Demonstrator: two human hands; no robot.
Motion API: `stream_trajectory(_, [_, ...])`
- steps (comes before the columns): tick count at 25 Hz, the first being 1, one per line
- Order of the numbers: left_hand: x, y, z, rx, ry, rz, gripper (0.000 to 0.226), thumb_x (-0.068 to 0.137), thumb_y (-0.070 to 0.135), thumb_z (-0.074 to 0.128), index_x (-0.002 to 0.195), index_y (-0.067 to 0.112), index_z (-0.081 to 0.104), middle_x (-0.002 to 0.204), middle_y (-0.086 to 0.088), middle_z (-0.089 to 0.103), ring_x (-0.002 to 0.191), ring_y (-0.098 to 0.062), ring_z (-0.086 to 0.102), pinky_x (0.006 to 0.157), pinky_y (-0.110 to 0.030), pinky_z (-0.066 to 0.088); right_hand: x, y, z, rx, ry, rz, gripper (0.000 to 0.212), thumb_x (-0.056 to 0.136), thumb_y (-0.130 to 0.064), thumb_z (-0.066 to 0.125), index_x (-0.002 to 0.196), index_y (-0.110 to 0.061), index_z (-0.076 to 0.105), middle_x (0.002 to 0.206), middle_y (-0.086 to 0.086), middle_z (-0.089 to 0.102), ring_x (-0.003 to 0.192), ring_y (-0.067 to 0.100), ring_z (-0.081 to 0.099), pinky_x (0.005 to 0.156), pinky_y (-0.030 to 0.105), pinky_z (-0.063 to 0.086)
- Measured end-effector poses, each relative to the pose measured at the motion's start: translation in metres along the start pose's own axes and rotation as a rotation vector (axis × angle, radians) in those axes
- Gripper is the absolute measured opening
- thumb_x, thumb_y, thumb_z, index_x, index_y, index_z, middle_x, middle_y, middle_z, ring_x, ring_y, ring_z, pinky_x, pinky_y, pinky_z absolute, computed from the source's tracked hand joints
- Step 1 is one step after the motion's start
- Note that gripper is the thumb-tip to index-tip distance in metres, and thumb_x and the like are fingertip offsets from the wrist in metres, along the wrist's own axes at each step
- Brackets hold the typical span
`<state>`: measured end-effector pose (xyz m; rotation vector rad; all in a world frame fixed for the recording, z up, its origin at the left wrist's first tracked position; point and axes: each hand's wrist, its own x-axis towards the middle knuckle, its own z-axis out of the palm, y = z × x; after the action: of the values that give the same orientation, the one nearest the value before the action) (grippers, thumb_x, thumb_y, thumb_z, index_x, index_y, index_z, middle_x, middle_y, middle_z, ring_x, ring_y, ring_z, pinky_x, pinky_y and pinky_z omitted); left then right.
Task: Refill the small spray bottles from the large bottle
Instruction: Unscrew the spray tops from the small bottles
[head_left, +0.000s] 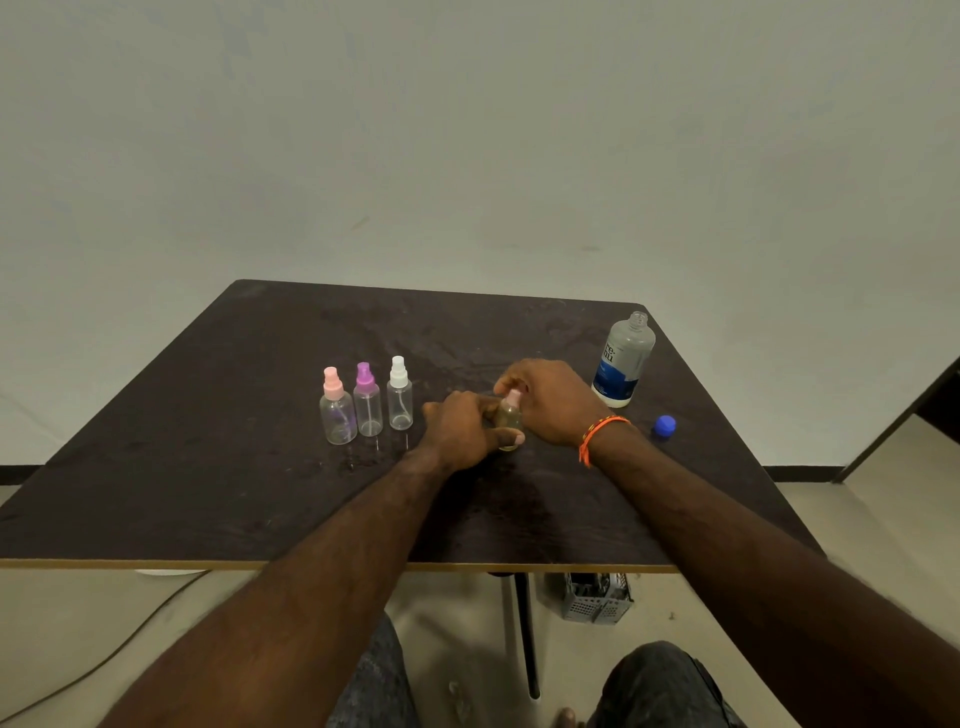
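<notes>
A small clear spray bottle (509, 421) with a pink spray top (511, 399) stands on the dark table (208, 467). My left hand (460, 428) grips its body. My right hand (550, 400) is closed over the pink top. To the left stand three more small spray bottles in a row: a pink-topped one (336, 408), a purple-topped one (367, 401) and a white-topped one (399, 395). The large bottle (623, 361) with a blue and white label stands uncapped at the back right. Its blue cap (664, 425) lies on the table near my right wrist.
The table's far right corner is just behind the large bottle. Under the table are a dark table leg (525, 634), a grey crate (597, 597) and a cable (130, 639) on the floor. My knees show at the bottom.
</notes>
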<state>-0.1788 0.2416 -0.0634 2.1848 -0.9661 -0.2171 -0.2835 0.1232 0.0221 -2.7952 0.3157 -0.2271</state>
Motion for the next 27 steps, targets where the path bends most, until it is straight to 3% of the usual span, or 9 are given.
stream_trajectory(4, [0.0, 0.001, 0.0, 0.035, -0.003, -0.012, 0.026, 0.081, 0.052, 0.083, 0.097, 0.033, 0.076, 0.086, 0.015, 0.076, 0.094, -0.006, 0.066, 0.102, -0.045, 0.035, -0.004, -0.002, 0.005, 0.056, -0.031, -0.015, 0.06, 0.088, -0.027, 0.071, 0.144, -0.022, 0.051, 0.14, 0.004, 0.058, 0.126, 0.021, 0.055, 0.105, 0.036, 0.046])
stream_trajectory(5, [0.0, 0.001, 0.0, 0.033, -0.015, -0.009, 0.024, 0.08, 0.051, 0.083, 0.096, 0.033, 0.077, 0.085, 0.016, 0.075, 0.092, -0.005, 0.066, 0.103, -0.047, 0.037, -0.005, -0.001, 0.006, 0.068, 0.006, 0.009, 0.06, 0.088, -0.029, 0.07, 0.144, -0.021, 0.049, 0.143, 0.004, 0.055, 0.128, 0.022, 0.053, 0.106, 0.039, 0.045])
stream_trajectory(9, [0.001, -0.001, 0.001, -0.011, -0.057, -0.007, 0.028, 0.074, 0.058, 0.083, 0.089, 0.034, 0.076, 0.077, 0.017, 0.074, 0.086, -0.006, 0.069, 0.1, -0.053, 0.047, -0.005, 0.005, 0.006, 0.017, 0.156, 0.093, 0.025, 0.094, -0.036, 0.061, 0.11, -0.018, 0.065, 0.108, 0.001, 0.067, 0.097, 0.017, 0.061, 0.082, 0.033, 0.051])
stream_trajectory(12, [0.004, -0.004, 0.004, -0.051, -0.067, 0.001, 0.054, 0.058, 0.078, 0.068, 0.094, 0.039, 0.077, 0.083, 0.021, 0.076, 0.09, -0.005, 0.071, 0.099, -0.053, 0.049, -0.008, 0.003, 0.003, 0.035, 0.078, -0.004, 0.023, 0.095, -0.018, 0.056, 0.115, -0.017, 0.066, 0.116, 0.005, 0.066, 0.104, 0.02, 0.061, 0.09, 0.037, 0.051])
stream_trajectory(15, [0.002, -0.002, 0.003, -0.012, -0.059, 0.005, 0.041, 0.071, 0.066, 0.077, 0.101, 0.038, 0.077, 0.089, 0.02, 0.077, 0.098, -0.009, 0.07, 0.105, -0.054, 0.043, -0.011, 0.001, -0.001, 0.03, -0.003, -0.033, 0.028, 0.094, -0.009, 0.058, 0.119, -0.018, 0.067, 0.122, 0.006, 0.066, 0.109, 0.021, 0.061, 0.096, 0.037, 0.051])
stream_trajectory(19, [-0.007, 0.005, 0.0, 0.084, 0.005, 0.024, 0.033, 0.087, 0.052, 0.078, 0.114, 0.034, 0.075, 0.1, 0.016, 0.076, 0.108, -0.012, 0.065, 0.098, -0.044, 0.031, -0.016, 0.009, -0.004, 0.2, 0.175, -0.001, 0.033, 0.096, -0.007, 0.055, 0.127, -0.015, 0.063, 0.125, 0.004, 0.067, 0.113, 0.018, 0.062, 0.099, 0.035, 0.051])
stream_trajectory(23, [-0.008, 0.008, 0.001, 0.114, 0.027, 0.026, 0.035, 0.088, 0.052, 0.077, 0.114, 0.03, 0.074, 0.102, 0.013, 0.074, 0.107, -0.014, 0.063, 0.094, -0.042, 0.03, -0.025, 0.037, -0.011, 0.194, 0.39, 0.068, 0.018, 0.093, -0.018, 0.06, 0.109, -0.015, 0.069, 0.104, -0.002, 0.073, 0.095, 0.015, 0.066, 0.088, 0.037, 0.053])
stream_trajectory(27, [-0.006, 0.003, 0.004, 0.072, 0.023, 0.012, 0.04, 0.083, 0.056, 0.078, 0.112, 0.028, 0.075, 0.101, 0.012, 0.075, 0.106, -0.014, 0.066, 0.102, -0.045, 0.036, -0.046, 0.088, -0.006, 0.06, 0.326, 0.321, 0.017, 0.091, -0.022, 0.064, 0.103, -0.017, 0.074, 0.104, 0.005, 0.072, 0.097, 0.025, 0.065, 0.088, 0.039, 0.053])
